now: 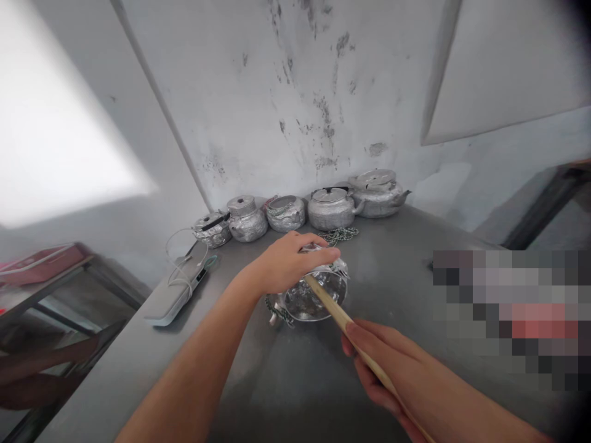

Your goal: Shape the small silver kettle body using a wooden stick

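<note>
A small shiny metal kettle [314, 295] lies tipped on its side on the grey metal table [406, 258], its open mouth facing me. My left hand [286, 261] is closed over its top and holds it steady. My right hand [392, 369] grips a long wooden stick [330, 307], whose far end reaches into the kettle's opening. A dark green beaded cord [277, 311] hangs at the kettle's left side.
Several similar metal kettles [332, 208] stand in a row along the stained white wall. A grey case with white cables [178, 289] lies at the table's left edge. A beaded chain [341, 234] lies behind the tipped kettle. A blurred patch covers the right.
</note>
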{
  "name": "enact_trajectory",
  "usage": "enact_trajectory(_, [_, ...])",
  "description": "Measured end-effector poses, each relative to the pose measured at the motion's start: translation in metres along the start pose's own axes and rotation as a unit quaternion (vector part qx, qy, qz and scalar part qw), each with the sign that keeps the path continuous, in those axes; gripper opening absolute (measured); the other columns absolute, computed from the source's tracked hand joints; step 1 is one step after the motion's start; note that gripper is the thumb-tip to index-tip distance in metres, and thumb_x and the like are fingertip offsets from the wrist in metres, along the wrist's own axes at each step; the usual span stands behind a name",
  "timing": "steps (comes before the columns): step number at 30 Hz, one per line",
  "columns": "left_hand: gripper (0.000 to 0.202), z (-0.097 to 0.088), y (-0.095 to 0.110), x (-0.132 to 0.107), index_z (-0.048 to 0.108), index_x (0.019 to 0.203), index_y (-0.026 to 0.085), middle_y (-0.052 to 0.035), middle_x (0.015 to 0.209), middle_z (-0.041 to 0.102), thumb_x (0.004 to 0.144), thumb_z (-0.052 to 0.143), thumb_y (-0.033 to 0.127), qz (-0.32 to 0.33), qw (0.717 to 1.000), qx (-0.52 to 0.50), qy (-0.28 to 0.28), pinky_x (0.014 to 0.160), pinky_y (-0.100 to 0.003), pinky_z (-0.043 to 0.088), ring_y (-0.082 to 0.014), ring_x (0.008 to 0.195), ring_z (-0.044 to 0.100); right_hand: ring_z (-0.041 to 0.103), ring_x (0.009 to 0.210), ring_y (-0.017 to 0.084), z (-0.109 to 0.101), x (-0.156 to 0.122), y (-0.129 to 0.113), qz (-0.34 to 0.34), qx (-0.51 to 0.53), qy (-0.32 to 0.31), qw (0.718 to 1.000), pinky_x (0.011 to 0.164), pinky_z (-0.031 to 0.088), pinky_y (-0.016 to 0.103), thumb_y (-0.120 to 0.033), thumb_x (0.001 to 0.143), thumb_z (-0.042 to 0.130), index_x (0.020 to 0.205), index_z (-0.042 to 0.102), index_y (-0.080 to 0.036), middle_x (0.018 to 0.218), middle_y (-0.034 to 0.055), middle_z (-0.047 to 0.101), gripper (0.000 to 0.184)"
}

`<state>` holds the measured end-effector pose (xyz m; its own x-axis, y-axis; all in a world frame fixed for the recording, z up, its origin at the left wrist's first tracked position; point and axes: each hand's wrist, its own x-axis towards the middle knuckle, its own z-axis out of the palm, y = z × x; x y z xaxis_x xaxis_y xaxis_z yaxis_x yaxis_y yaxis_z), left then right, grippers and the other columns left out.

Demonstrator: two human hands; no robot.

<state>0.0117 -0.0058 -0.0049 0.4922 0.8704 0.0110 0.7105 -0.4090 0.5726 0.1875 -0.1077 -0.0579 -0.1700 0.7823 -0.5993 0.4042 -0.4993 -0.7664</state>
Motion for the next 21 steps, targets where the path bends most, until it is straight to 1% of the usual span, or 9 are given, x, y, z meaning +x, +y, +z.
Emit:
enact_trajectory(3, [0.05,-0.0002,0.0003,-0.0002,0.066,0.125,0.034,-0.0025,0.137,0.058,0.093,0.047,0.068,0.001,1.0,-0.005,0.001,0.108,-0.04,0.039,-0.0293,0.126,0.051,0.029,0.027,0.005,-0.0006,-0.0001,-0.0003,-0.005,-0.002,-0.02,1.0,0.031,0.026,0.017,-0.037,0.106,0.019,0.087,0.055,-0.021,0.049,-0.0094,0.04,0.044])
enact_trajectory(5, [0.05,-0.0004,0.0,0.0,0.066,0.125,0.034,-0.0024,0.137,0.058,0.094,0.046,0.069,0.005,1.0,-0.005,-0.002,0.107,-0.04,0.039,-0.0291,0.127,0.051,0.029,0.027,0.006,-0.0004,0.0021,0.0028,-0.018,0.018,-0.031,0.999,0.03,0.026,0.018,-0.037,0.105,0.018,0.088,0.055,-0.021,0.05,-0.009,0.041,0.044])
enact_trajectory(7, [0.052,-0.0003,-0.0003,0.0004,0.065,0.126,0.034,-0.0025,0.137,0.058,0.094,0.046,0.07,0.008,1.0,-0.001,-0.005,0.107,-0.04,0.04,-0.0292,0.127,0.05,0.029,0.027,0.006,0.0001,0.0042,0.0063,-0.025,0.028,-0.03,0.999,0.03,0.027,0.017,-0.038,0.104,0.021,0.088,0.054,-0.022,0.052,-0.009,0.041,0.04])
enact_trajectory(10, [0.051,-0.0002,0.0002,0.0006,0.065,0.126,0.034,-0.0019,0.138,0.057,0.094,0.046,0.068,0.004,1.0,-0.001,-0.003,0.107,-0.04,0.039,-0.0288,0.126,0.051,0.033,0.03,0.005,0.0008,0.0046,0.0086,-0.017,0.01,-0.018,1.0,0.031,0.028,0.017,-0.037,0.104,0.025,0.088,0.053,-0.022,0.055,-0.009,0.041,0.036])
enact_trajectory(12, [0.048,-0.0001,0.0011,0.0004,0.066,0.125,0.033,-0.0011,0.137,0.058,0.095,0.047,0.066,0.006,1.0,-0.005,0.0,0.108,-0.039,0.038,-0.0284,0.126,0.051,0.034,0.031,0.005,0.0011,0.0035,0.0078,-0.023,0.008,-0.023,0.999,0.032,0.03,0.017,-0.035,0.105,0.022,0.089,0.052,-0.022,0.056,-0.0089,0.041,0.037])
enact_trajectory(15, [0.047,-0.0002,0.0022,0.0002,0.067,0.123,0.033,-0.0011,0.136,0.059,0.095,0.048,0.065,0.011,1.0,-0.008,0.0,0.107,-0.038,0.039,-0.0285,0.126,0.051,0.034,0.033,0.006,0.0016,0.0026,0.0057,-0.032,0.0,-0.01,0.999,0.034,0.032,0.017,-0.039,0.106,0.021,0.088,0.051,-0.022,0.055,-0.0092,0.039,0.04])
enact_trajectory(17, [0.046,-0.0002,0.0022,0.0003,0.068,0.123,0.033,-0.0016,0.136,0.059,0.095,0.049,0.065,0.009,1.0,-0.01,0.002,0.107,-0.039,0.039,-0.0284,0.126,0.051,0.034,0.032,0.006,0.0019,0.0033,0.0051,-0.021,-0.021,0.001,1.0,0.033,0.03,0.017,-0.042,0.106,0.022,0.088,0.051,-0.022,0.054,-0.0097,0.037,0.04])
enact_trajectory(19, [0.046,-0.0002,0.0018,0.0004,0.068,0.123,0.033,-0.0012,0.136,0.059,0.095,0.048,0.065,0.012,1.0,-0.012,0.003,0.107,-0.039,0.039,-0.0282,0.126,0.051,0.033,0.03,0.005,0.0018,0.0045,0.0053,-0.014,-0.02,-0.008,1.0,0.033,0.03,0.018,-0.043,0.106,0.018,0.09,0.051,-0.022,0.055,-0.0097,0.04,0.043])
enact_trajectory(21, [0.046,-0.0001,0.0013,0.0003,0.068,0.123,0.034,-0.0009,0.136,0.059,0.095,0.048,0.066,0.014,1.0,-0.012,0.002,0.106,-0.039,0.039,-0.0284,0.126,0.051,0.032,0.03,0.004,0.0015,0.0053,0.0059,-0.015,0.001,-0.011,1.0,0.034,0.03,0.019,-0.043,0.106,0.017,0.091,0.051,-0.022,0.058,-0.0093,0.043,0.043])
